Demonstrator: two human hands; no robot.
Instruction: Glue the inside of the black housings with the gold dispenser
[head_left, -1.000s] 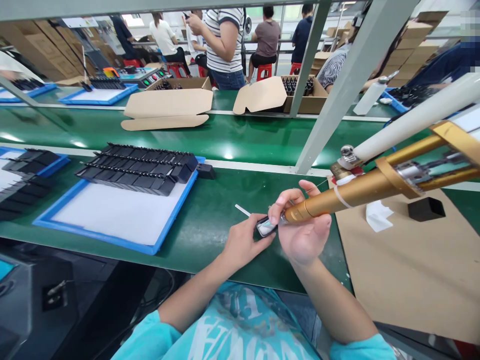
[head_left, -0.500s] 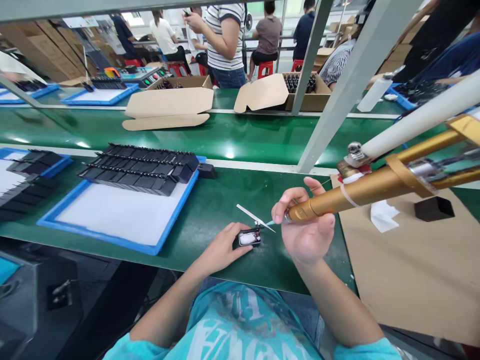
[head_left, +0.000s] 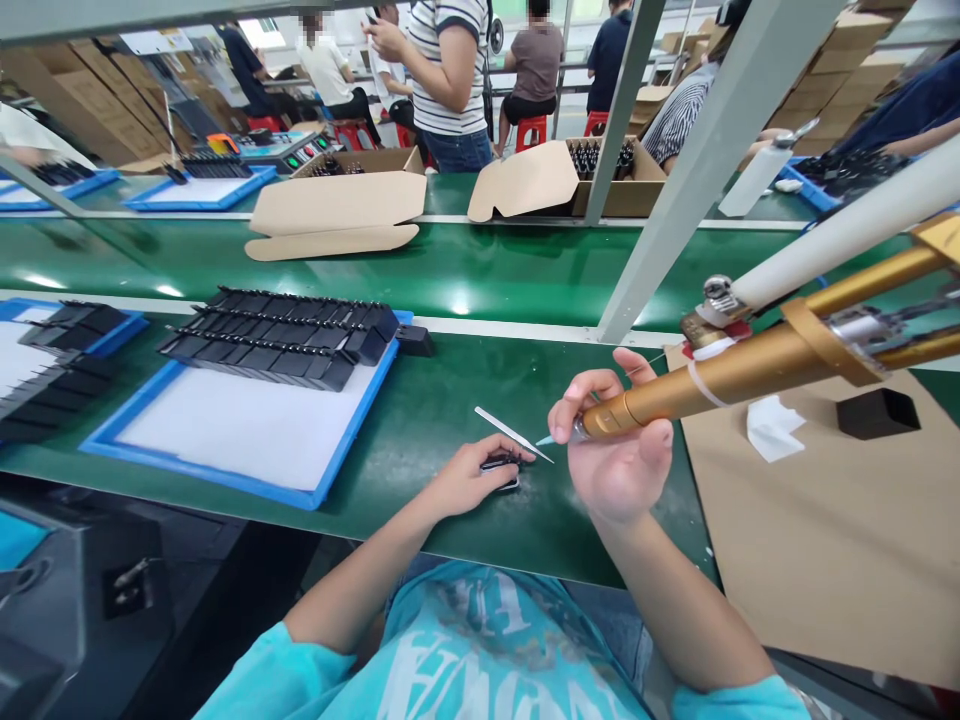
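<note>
My left hand (head_left: 471,478) is closed over a small black electronic case (head_left: 510,484) on the green bench, and its fingers hide most of the case. My right hand (head_left: 611,455) grips the front end of a gold-coloured dispensing gun (head_left: 675,395). The gun's pale blue needle tip (head_left: 545,441) points left, a little apart from my left fingertips. Just beyond those fingers lie metal tweezers (head_left: 514,434), slanting across the bench close to the needle.
At left, a blue-rimmed tray (head_left: 322,480) holds rows of black cases (head_left: 277,335). Cardboard (head_left: 825,540) covers the bench at right, bearing a crumpled white tissue (head_left: 774,428) and a black block (head_left: 877,413). A slanted grey post (head_left: 697,200) rises beyond my right hand.
My left hand has moved over the small case, covering its open inside. The dispensing gun's tip has drawn slightly right, off the case.
</note>
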